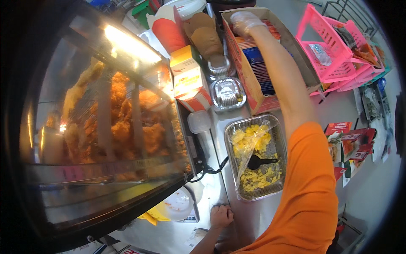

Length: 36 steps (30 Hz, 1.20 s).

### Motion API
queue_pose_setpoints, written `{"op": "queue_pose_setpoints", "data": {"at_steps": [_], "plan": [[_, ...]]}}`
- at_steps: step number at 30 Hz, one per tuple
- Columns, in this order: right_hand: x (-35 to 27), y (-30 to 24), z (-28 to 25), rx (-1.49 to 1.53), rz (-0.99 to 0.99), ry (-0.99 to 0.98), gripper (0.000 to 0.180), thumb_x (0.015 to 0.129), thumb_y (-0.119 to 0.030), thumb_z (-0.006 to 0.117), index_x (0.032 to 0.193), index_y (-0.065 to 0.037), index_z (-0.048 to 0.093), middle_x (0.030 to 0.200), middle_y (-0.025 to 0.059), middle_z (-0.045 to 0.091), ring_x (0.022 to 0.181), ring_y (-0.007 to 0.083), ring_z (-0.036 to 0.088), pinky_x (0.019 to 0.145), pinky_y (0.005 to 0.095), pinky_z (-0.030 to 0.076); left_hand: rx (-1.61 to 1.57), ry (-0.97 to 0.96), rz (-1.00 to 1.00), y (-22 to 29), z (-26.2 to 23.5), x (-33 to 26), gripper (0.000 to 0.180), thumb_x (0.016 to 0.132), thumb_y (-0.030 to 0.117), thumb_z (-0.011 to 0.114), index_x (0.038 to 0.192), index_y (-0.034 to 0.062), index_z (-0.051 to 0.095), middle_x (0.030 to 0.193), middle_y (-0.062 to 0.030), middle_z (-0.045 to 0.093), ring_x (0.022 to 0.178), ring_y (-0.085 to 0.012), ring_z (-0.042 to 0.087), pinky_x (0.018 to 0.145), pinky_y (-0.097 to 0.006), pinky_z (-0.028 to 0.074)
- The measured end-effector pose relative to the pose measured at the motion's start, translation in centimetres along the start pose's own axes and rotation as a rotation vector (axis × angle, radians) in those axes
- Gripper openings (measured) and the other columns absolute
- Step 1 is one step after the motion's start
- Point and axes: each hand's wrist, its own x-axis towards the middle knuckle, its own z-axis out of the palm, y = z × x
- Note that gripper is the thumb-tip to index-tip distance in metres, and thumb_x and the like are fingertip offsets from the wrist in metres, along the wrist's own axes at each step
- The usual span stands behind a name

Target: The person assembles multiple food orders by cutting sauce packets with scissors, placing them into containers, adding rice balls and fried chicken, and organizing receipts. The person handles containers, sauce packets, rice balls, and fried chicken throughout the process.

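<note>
My right hand (247,23), in a clear plastic glove, reaches to the far end of a long cardboard box (250,80). Packed rows of blue sachets (259,70) and orange-red sachets (272,30) fill the box. The fingers are blurred and turned down at the box's far left corner, so their grip is hidden. My bare left hand (222,216) rests curled into a loose fist on the metal counter, with nothing seen in it. Between my arms sits a clear tray (277,186) of yellow food pieces (253,139), with a black scoop (256,162) and plastic film inside.
At left stands a lit glass warmer (105,169) full of fried food. Clear lidded containers (228,94), a small lidded tub (198,122), folded paper boxes (190,82) and brown paper cups (205,38) line the counter. Pink baskets (334,55) hang at right. A black cable (216,170) crosses the counter.
</note>
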Motion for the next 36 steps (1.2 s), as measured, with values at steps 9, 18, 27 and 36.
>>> {"op": "queue_pose_setpoints", "data": {"at_steps": [9, 18, 27, 36], "plan": [[1.9, -1.1, 5.4, -0.243, -0.335, 0.155, 0.026, 0.088, -0.017, 0.053, 0.099, -0.006, 0.074, 0.108, 0.0193, 0.071, 0.1, 0.0346, 0.069, 0.081, 0.0488, 0.056, 0.005, -0.009, -0.106, 1.5, -1.2, -0.1, 0.012, 0.075, 0.018, 0.065, 0.085, 0.0116, 0.062, 0.08, -0.0066, 0.06, 0.078, -0.0299, 0.056, 0.074, -0.043, 0.046], [2.8, -1.8, 4.3, -0.033, 0.487, -0.029, 0.026, 0.089, -0.016, 0.061, 0.11, -0.01, 0.075, 0.116, 0.0105, 0.071, 0.105, 0.0347, 0.068, 0.073, 0.0546, 0.056, 0.09, -0.044, -0.017, 0.7, -0.5, 0.2, 0.014, 0.076, 0.02, 0.063, 0.086, 0.011, 0.062, 0.081, -0.0065, 0.061, 0.08, -0.0291, 0.057, 0.077, -0.042, 0.047], [-6.9, -1.7, -2.8, 0.032, 0.465, -0.253, 0.04, 0.082, -0.016, 0.071, 0.122, -0.009, 0.069, 0.135, 0.0114, 0.061, 0.122, 0.0349, 0.06, 0.093, 0.0519, 0.054, -0.013, 0.043, -0.127, 0.6, -0.3, -0.1, 0.013, 0.078, 0.021, 0.062, 0.085, 0.01, 0.061, 0.082, -0.008, 0.062, 0.079, -0.0306, 0.057, 0.077, -0.044, 0.048], [-5.0, -2.4, 0.9, 0.061, 0.539, 0.14, 0.031, 0.088, -0.008, 0.059, 0.117, -0.011, 0.07, 0.122, 0.0166, 0.067, 0.115, 0.0316, 0.064, 0.094, 0.0468, 0.054, -0.025, 0.087, -0.074, 0.4, -0.5, -0.6, 0.013, 0.076, 0.02, 0.064, 0.084, 0.0104, 0.061, 0.081, -0.0058, 0.06, 0.077, -0.0297, 0.057, 0.075, -0.042, 0.048]]}}
